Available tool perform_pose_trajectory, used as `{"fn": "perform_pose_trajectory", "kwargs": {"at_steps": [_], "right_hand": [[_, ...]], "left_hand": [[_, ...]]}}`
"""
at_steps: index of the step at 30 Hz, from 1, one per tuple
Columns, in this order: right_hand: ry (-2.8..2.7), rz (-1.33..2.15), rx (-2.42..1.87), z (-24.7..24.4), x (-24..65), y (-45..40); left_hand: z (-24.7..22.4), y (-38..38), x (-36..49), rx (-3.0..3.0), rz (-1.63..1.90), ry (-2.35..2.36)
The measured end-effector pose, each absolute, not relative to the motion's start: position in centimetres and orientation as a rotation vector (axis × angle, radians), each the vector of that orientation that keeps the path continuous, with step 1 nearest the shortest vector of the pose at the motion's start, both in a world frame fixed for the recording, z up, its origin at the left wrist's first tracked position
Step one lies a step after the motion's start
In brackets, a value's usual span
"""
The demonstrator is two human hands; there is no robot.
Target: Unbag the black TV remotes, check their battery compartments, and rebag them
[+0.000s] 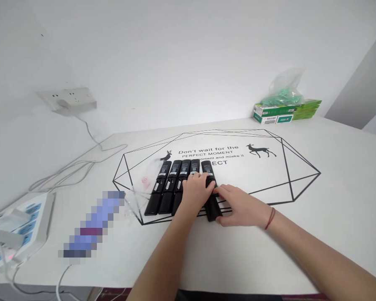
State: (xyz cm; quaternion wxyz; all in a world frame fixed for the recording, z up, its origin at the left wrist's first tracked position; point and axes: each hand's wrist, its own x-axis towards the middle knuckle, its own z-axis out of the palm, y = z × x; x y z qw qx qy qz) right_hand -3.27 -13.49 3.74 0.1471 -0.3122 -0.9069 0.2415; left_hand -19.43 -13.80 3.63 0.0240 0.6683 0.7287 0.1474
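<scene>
Several black remote controls (166,198) lie face down in a slanting row on the white table, with labels on their backs and open battery compartments. One more remote control (207,167) lies a little apart at the right end of the row. My left hand (196,190) is closed over the middle of that right-hand remote, its thumb by the compartment, which it mostly hides. My right hand (238,205) grips the lower part of the same remote from the right side, fingers above and thumb near the bottom end.
A clear plastic bag (146,182) lies left of the row, near a blurred-out phone-like object (95,223). A white power strip (34,225) with plugs and cables sits at the left edge. Green-and-white boxes (274,113) carry a bag of green items (283,97) at the back right.
</scene>
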Motion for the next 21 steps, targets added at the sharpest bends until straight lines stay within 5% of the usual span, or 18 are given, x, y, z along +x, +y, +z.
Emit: {"fn": "perform_pose_trajectory", "kwargs": {"at_steps": [21], "right_hand": [[-2.707,0.662,-1.027,5.3,-1.9,-13.4]], "left_hand": [[3.2,-13.5,-17.9,2.123,0.459,2.248]]}}
